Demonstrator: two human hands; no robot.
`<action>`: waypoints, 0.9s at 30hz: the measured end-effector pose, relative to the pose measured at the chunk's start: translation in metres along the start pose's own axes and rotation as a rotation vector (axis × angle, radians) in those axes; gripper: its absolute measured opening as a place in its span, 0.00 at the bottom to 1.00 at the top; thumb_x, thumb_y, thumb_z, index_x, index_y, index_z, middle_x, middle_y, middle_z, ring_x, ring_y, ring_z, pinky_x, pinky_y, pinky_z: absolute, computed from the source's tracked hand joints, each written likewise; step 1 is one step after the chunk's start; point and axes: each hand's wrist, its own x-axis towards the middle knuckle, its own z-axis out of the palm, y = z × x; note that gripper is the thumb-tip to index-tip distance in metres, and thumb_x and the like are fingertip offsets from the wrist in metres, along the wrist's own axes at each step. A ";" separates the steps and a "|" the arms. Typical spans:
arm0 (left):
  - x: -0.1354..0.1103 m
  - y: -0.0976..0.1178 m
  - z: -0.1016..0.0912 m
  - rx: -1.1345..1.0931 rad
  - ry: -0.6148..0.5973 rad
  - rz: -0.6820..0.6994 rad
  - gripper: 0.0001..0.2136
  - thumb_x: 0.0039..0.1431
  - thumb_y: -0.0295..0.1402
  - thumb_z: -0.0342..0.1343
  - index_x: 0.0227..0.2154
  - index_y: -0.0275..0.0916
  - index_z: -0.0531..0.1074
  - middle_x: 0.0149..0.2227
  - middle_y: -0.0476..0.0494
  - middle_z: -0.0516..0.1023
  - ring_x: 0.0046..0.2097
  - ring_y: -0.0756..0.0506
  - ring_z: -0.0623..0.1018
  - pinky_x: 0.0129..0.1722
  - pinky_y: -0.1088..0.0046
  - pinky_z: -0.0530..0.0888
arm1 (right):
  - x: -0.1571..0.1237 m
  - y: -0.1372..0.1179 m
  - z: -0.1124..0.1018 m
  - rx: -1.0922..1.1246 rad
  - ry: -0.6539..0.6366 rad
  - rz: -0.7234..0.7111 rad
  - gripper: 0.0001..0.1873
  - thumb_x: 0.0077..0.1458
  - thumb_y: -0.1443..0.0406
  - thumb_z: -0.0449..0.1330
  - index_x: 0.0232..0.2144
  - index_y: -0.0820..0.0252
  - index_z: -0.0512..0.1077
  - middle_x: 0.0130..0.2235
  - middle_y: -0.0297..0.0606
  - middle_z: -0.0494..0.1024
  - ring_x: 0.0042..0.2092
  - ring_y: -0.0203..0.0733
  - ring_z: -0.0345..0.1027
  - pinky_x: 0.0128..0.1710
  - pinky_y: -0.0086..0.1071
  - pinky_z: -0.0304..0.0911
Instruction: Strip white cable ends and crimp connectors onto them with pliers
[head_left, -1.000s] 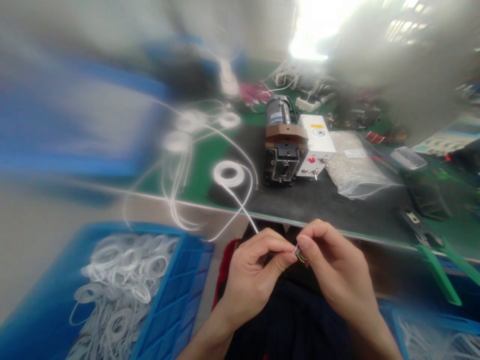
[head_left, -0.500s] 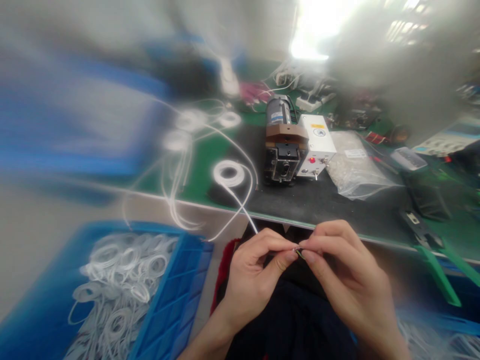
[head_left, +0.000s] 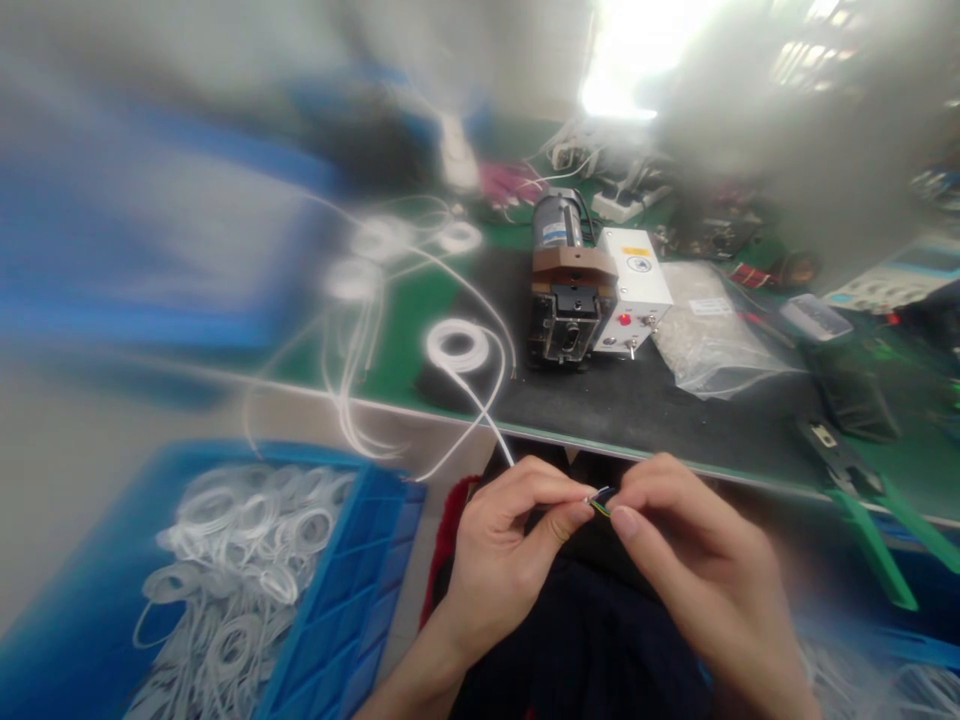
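Note:
My left hand (head_left: 517,545) pinches the end of a white cable (head_left: 495,433) between thumb and forefinger. Thin coloured wires (head_left: 601,503), among them a yellow-green and a dark one, stick out of that end to the right. My right hand (head_left: 694,560) has thumb and forefinger closed at the tips of these wires. From my left hand the cable runs up over the bench edge to a white coil (head_left: 457,346) on the black mat.
A motor-driven machine (head_left: 568,290) with a white control box (head_left: 634,290) stands on the mat. Right of it lie a plastic bag (head_left: 720,340) and green-handled pliers (head_left: 874,540). A blue crate (head_left: 345,570) of coiled cables stands at lower left. More coils (head_left: 379,245) lie on the bench.
My right hand has shifted slightly right, away from my left fingertips. More of the coloured wires now shows between the hands. My left hand has hardly moved.

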 end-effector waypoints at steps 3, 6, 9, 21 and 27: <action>0.000 0.000 -0.001 -0.015 -0.004 0.008 0.03 0.67 0.27 0.69 0.40 0.41 0.87 0.36 0.45 0.85 0.37 0.47 0.82 0.38 0.73 0.77 | 0.002 0.000 -0.002 0.030 -0.039 0.041 0.07 0.71 0.67 0.64 0.37 0.52 0.77 0.36 0.34 0.76 0.37 0.41 0.70 0.34 0.33 0.62; 0.000 -0.001 -0.002 -0.017 -0.013 0.011 0.04 0.66 0.26 0.70 0.40 0.42 0.87 0.37 0.45 0.85 0.37 0.47 0.83 0.39 0.73 0.78 | 0.004 -0.001 -0.005 0.022 -0.073 0.060 0.07 0.70 0.66 0.64 0.36 0.52 0.77 0.36 0.34 0.76 0.37 0.41 0.69 0.33 0.33 0.61; 0.000 -0.003 -0.003 -0.005 -0.023 0.011 0.05 0.66 0.26 0.70 0.41 0.43 0.87 0.37 0.45 0.85 0.37 0.47 0.83 0.40 0.72 0.78 | 0.006 0.000 -0.009 0.014 -0.097 0.078 0.08 0.70 0.65 0.64 0.35 0.53 0.77 0.36 0.35 0.75 0.36 0.41 0.68 0.33 0.33 0.60; -0.001 -0.004 -0.007 -0.006 -0.055 0.017 0.07 0.65 0.25 0.70 0.42 0.44 0.88 0.36 0.46 0.83 0.38 0.48 0.83 0.41 0.74 0.77 | 0.003 0.001 -0.013 -0.102 -0.127 0.042 0.09 0.69 0.67 0.64 0.34 0.54 0.77 0.33 0.32 0.75 0.31 0.38 0.68 0.29 0.31 0.61; -0.002 -0.005 -0.007 -0.009 -0.084 0.046 0.07 0.65 0.24 0.70 0.42 0.43 0.87 0.37 0.46 0.84 0.38 0.48 0.83 0.41 0.74 0.78 | 0.006 0.007 -0.010 -0.363 0.005 -0.263 0.07 0.67 0.71 0.67 0.40 0.54 0.75 0.36 0.33 0.77 0.33 0.37 0.70 0.31 0.32 0.63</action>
